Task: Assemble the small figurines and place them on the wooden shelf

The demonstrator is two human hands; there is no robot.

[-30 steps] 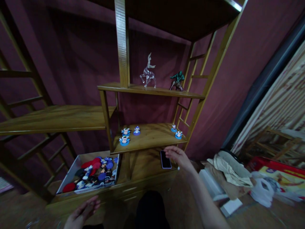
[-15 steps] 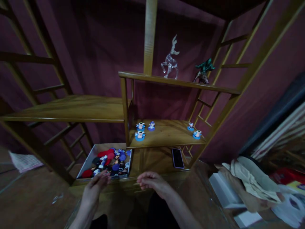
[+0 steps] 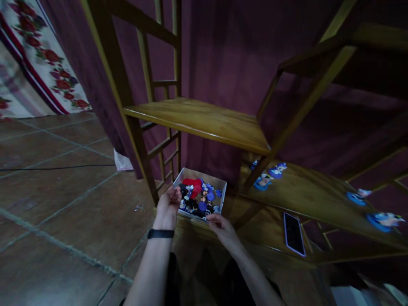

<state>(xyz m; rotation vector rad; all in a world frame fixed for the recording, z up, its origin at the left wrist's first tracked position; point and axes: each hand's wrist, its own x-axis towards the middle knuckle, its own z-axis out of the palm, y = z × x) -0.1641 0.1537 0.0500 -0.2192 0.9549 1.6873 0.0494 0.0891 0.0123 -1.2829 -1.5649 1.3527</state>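
A shallow white box (image 3: 225, 189) full of small toy figures (image 3: 204, 197) in red, purple, blue and black rests on the shelf unit's bottom board. My left hand (image 3: 170, 200) is at the box's left side, its fingers loosely bent and apart, with nothing seen in them. Around the front right corner is my right hand (image 3: 219, 223), fingertips at the front rim and fingers slightly bent. Whether either hand touches the cardboard, I cannot tell.
On the right-hand shelf (image 3: 312, 191) stand several small figures with blue or purple bases, such as a purple one (image 3: 278, 170). Below it lies a phone (image 3: 293, 233). A wooden shelf board (image 3: 204, 121) overhangs the box. A dark cable (image 3: 57, 168) crosses the tiled floor.
The view has swung left, bringing the floor and a flowered cloth into sight. Both hands have come to the box, the right one from a spot to the right of it.
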